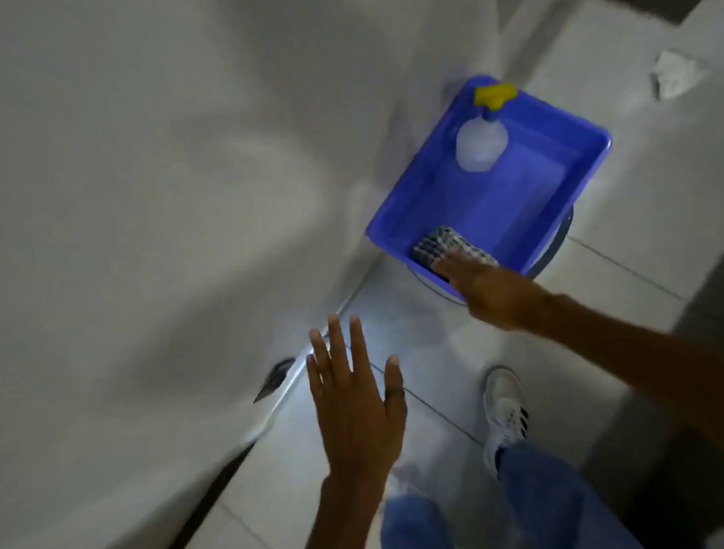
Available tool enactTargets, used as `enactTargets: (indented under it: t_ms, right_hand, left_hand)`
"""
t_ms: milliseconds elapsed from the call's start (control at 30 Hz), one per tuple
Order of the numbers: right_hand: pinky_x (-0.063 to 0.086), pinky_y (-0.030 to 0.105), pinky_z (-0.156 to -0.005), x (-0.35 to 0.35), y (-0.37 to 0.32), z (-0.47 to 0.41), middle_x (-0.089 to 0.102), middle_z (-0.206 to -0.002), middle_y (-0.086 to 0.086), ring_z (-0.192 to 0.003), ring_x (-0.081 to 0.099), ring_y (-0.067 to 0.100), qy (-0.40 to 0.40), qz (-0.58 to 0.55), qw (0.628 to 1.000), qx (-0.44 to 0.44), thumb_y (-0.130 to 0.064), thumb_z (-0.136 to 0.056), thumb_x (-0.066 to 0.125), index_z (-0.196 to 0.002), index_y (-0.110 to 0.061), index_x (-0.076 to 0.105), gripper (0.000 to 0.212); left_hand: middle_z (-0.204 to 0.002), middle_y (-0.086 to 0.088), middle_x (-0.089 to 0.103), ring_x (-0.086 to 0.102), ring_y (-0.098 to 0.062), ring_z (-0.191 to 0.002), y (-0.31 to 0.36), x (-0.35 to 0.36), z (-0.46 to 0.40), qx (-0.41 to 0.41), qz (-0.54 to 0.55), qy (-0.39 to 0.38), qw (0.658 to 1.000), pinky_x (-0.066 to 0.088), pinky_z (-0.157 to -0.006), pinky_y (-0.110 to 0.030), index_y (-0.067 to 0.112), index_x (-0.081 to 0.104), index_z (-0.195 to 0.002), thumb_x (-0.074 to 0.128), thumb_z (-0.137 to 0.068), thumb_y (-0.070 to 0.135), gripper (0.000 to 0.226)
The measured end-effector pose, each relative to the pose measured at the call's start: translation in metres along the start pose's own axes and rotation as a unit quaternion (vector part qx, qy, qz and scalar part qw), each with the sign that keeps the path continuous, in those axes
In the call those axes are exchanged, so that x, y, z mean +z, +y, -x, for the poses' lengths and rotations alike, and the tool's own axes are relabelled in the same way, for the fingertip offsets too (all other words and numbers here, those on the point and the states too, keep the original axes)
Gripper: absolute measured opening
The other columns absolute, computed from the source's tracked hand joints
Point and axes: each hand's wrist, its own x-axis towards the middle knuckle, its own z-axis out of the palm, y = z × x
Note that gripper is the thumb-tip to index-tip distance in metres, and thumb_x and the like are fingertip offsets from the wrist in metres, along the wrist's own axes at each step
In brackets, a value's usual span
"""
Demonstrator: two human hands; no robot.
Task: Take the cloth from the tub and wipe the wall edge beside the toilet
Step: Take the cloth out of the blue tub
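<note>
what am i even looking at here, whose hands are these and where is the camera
There is no machine here. A person wears a wide-angle camera on the head, so you look down at their own two hands and a tiled floor. The right hand reaches into a blue tub and rests on a patterned cloth; whether it has gripped it yet is unclear. A spray bottle with a yellow top also stands in the tub. The left hand is open, holding nothing. The picture is blurred.

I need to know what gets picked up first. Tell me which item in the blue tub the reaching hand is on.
The checked cloth, folded in the tub's near corner under the right hand's fingertips. The spray bottle, yellow-topped, stands untouched at the far end.
</note>
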Motion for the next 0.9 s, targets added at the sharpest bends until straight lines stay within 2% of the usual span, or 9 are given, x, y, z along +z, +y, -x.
enactTargets:
  t_ms: [67, 133, 267, 300, 367, 467, 567, 733, 900]
  right_hand:
    - [0.025, 0.039, -0.125, 0.019, 0.041, -0.028, 0.015, -0.172, 0.011, -0.156, 0.025, 0.033, -0.020, -0.007, 1.000, 0.001, -0.007, -0.104, 0.043, -0.161, -0.022, 0.024, 0.062]
    - [0.028, 0.041, -0.124, 0.038, 0.074, -0.058, 0.011, -0.173, 0.006, -0.154, 0.030, 0.034, -0.039, 0.011, 0.999, -0.009, -0.015, -0.108, 0.041, -0.162, -0.026, 0.021, 0.058]
    - [-0.004, 0.039, -0.128, 0.078, 0.116, -0.105, 0.001, -0.174, 0.010, -0.161, -0.002, 0.031, 0.003, 0.114, 0.992, -0.052, -0.034, -0.110, 0.037, -0.163, -0.017, 0.009, 0.063]
    - [-0.007, 0.042, -0.128, 0.084, 0.122, -0.112, 0.001, -0.173, 0.012, -0.161, -0.004, 0.033, 0.024, 0.144, 0.987, -0.067, -0.036, -0.109, 0.038, -0.163, -0.015, 0.008, 0.066]
    - [-0.003, 0.050, -0.131, 0.091, 0.127, -0.119, 0.004, -0.173, 0.015, -0.160, -0.002, 0.037, 0.050, 0.177, 0.978, -0.096, -0.032, -0.105, 0.046, -0.163, -0.013, 0.010, 0.070]
    - [0.004, 0.055, -0.130, 0.086, 0.120, -0.118, 0.016, -0.170, 0.019, -0.158, 0.006, 0.043, 0.059, 0.188, 0.974, -0.108, -0.010, -0.093, 0.060, -0.160, -0.008, 0.024, 0.077]
    - [0.009, 0.056, -0.130, 0.071, 0.094, -0.112, 0.024, -0.166, 0.023, -0.156, 0.011, 0.049, 0.103, 0.147, 0.981, -0.071, 0.005, -0.092, 0.053, -0.154, 0.000, 0.036, 0.064]
    - [0.010, 0.055, -0.129, 0.098, 0.000, -0.080, 0.030, -0.164, 0.024, -0.154, 0.010, 0.044, 0.285, 0.011, 0.957, -0.054, 0.004, -0.093, 0.037, -0.150, 0.001, 0.043, 0.058]
    - [0.016, 0.060, -0.128, 0.225, -0.068, -0.065, 0.015, -0.171, 0.015, -0.159, -0.003, 0.037, 0.215, -0.157, 0.963, -0.041, 0.014, -0.091, 0.043, -0.157, -0.006, 0.030, 0.070]
  left_hand:
    - [-0.179, 0.008, -0.014, -0.027, -0.014, -0.162, -0.009, 0.049, -0.014, -0.033, 0.039, -0.047, 0.998, 0.005, -0.139, -0.049, 0.039, -0.004, -0.166, 0.025, -0.104, 0.064, 0.073]
    - [-0.178, 0.007, -0.012, -0.026, -0.015, -0.163, -0.021, 0.095, -0.028, -0.013, 0.038, -0.049, 0.998, 0.002, -0.140, -0.049, 0.036, 0.002, -0.168, 0.029, -0.106, 0.060, 0.072]
    - [-0.181, -0.009, 0.009, -0.006, -0.030, -0.167, -0.048, 0.154, -0.041, 0.070, -0.015, -0.008, 0.997, 0.006, -0.138, -0.056, 0.022, 0.025, -0.172, 0.040, -0.109, 0.051, 0.071]
    - [-0.181, -0.011, 0.012, -0.002, -0.032, -0.168, -0.054, 0.161, -0.045, 0.072, -0.029, -0.003, 0.997, 0.009, -0.137, -0.058, 0.019, 0.029, -0.172, 0.041, -0.109, 0.050, 0.071]
    - [-0.181, -0.012, 0.014, 0.002, -0.034, -0.168, -0.064, 0.167, -0.051, 0.059, -0.042, -0.006, 0.997, 0.011, -0.137, -0.059, 0.018, 0.033, -0.172, 0.043, -0.109, 0.050, 0.071]
    - [-0.180, -0.013, 0.017, 0.006, -0.037, -0.168, -0.073, 0.162, -0.046, 0.050, -0.042, 0.003, 0.998, 0.015, -0.136, -0.061, 0.017, 0.036, -0.171, 0.045, -0.108, 0.050, 0.072]
    - [-0.180, -0.012, 0.017, 0.006, -0.037, -0.168, -0.081, 0.147, -0.035, 0.049, -0.036, 0.019, 0.998, 0.016, -0.136, -0.061, 0.017, 0.036, -0.171, 0.047, -0.107, 0.051, 0.072]
    - [-0.180, -0.011, 0.020, 0.005, -0.035, -0.168, -0.101, 0.136, -0.007, 0.035, -0.016, 0.039, 0.999, 0.017, -0.134, -0.061, 0.018, 0.037, -0.170, 0.041, -0.108, 0.056, 0.073]
    - [-0.181, -0.012, 0.014, 0.000, -0.036, -0.168, -0.142, 0.159, 0.015, 0.009, -0.026, 0.032, 0.999, 0.013, -0.136, -0.060, 0.016, 0.035, -0.171, 0.047, -0.107, 0.047, 0.072]
